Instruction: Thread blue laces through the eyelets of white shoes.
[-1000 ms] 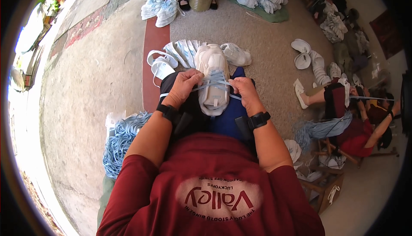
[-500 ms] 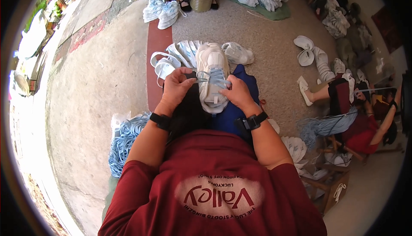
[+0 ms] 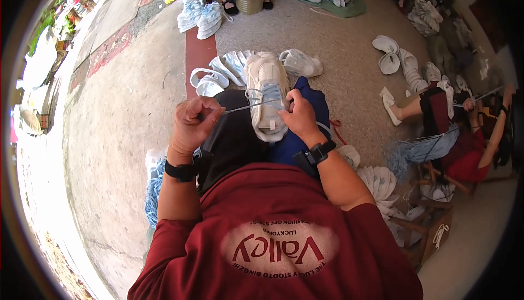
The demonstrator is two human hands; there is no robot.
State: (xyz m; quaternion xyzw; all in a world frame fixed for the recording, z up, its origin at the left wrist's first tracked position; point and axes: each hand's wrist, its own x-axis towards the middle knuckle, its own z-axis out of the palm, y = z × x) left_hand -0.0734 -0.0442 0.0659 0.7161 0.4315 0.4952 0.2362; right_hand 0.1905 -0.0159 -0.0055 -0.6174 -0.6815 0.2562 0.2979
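Observation:
A cream-white sneaker (image 3: 267, 71) lies across my lap, toe pointing away from me, with light blue laces crossed over its tongue. My left hand (image 3: 196, 115), off to the left above my dark-clothed thigh, pinches the end of a shoelace (image 3: 238, 107). That lace runs taut from the fingers to the sneaker's eyelets. Against the sneaker's right side rests my right hand (image 3: 300, 114), thumb and fingers closed near the laces; a bit of lace seems to be caught between them. The exact grip is partly hidden.
Beyond my knees sits a row of white shoes (image 3: 228, 66) and a single shoe (image 3: 301, 63). At my left lies a bundle of blue laces (image 3: 155, 188). Shoe stacks (image 3: 199, 16) stand farther off. To the right, another person (image 3: 464, 153) works beside hanging laces (image 3: 420, 150).
My left hand has moved left and slightly down, away from the sneaker, drawing the lace out straight. The right hand stays by the sneaker. The head view has shifted slightly.

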